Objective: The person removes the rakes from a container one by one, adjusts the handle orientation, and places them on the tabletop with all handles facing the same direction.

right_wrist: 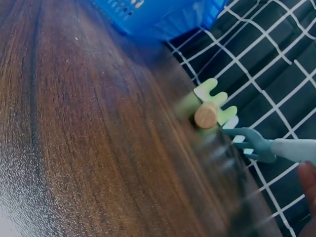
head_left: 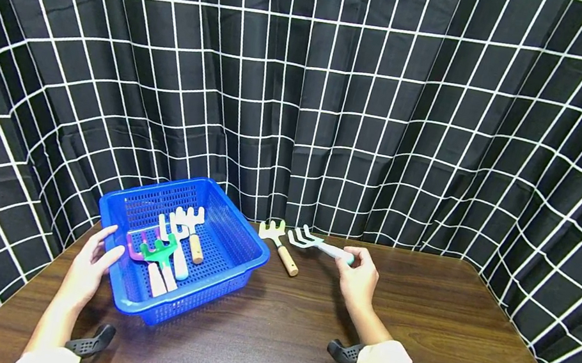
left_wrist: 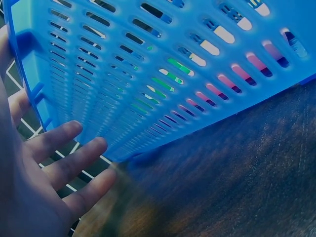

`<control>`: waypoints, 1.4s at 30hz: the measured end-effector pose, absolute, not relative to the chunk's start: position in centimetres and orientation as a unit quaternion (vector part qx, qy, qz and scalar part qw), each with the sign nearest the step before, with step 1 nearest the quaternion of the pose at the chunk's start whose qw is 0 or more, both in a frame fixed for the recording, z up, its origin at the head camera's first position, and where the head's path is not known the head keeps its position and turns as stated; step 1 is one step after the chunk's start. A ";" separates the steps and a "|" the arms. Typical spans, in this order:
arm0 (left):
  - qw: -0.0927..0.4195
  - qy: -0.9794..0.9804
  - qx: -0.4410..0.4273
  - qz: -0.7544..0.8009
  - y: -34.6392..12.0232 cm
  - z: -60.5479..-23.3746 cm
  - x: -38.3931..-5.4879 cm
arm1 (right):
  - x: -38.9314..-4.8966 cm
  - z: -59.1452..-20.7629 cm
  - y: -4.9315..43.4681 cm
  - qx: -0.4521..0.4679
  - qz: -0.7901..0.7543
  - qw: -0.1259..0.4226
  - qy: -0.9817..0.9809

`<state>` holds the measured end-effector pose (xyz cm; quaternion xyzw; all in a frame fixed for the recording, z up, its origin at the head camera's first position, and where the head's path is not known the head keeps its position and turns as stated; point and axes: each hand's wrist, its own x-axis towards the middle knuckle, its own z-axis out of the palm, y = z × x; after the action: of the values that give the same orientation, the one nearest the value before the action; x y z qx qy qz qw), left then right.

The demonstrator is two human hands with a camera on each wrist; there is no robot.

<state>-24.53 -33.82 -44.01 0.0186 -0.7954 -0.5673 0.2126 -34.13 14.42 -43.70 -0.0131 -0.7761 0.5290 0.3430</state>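
Note:
My left hand [head_left: 91,263] grips the left rim of a blue plastic basket [head_left: 248,258]; in the left wrist view several of its fingers spread loosely beside the slotted wall. Inside lie several small hand rakes, among them a green one [head_left: 159,252], a purple one [head_left: 135,255] and a white one with a wooden handle [head_left: 195,249]. My right hand [head_left: 359,279] pinches the handle end of a pale blue hand rake [head_left: 334,251], its tines pointing left. Close by, a light green hand rake [head_left: 285,260] with a wooden handle lies on the table.
The brown wooden table [head_left: 285,349] ends at the back against a black curtain [head_left: 337,118] with a white grid. That curtain also stands along the left and right sides. Each wrist wears a dark band [head_left: 344,352].

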 end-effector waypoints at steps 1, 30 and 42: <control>0.213 -0.796 0.019 -0.567 -33.8 -44.0 -24.5 | -34.2 -43.8 14.4 -0.016 0.529 0.342 -0.777; 0.212 -0.798 0.016 -0.564 -33.9 -43.9 -24.4 | -35.6 -45.4 14.6 -0.052 0.409 0.267 -0.871; 0.204 -0.804 0.020 -0.558 -34.0 -44.0 -24.4 | -35.5 -45.6 14.9 -0.035 0.403 0.231 -0.885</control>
<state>-24.44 -33.98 -43.95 0.0199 -0.8037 -0.5585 0.2044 -35.47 14.94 -45.57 -0.0354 -0.8848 0.4033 0.2308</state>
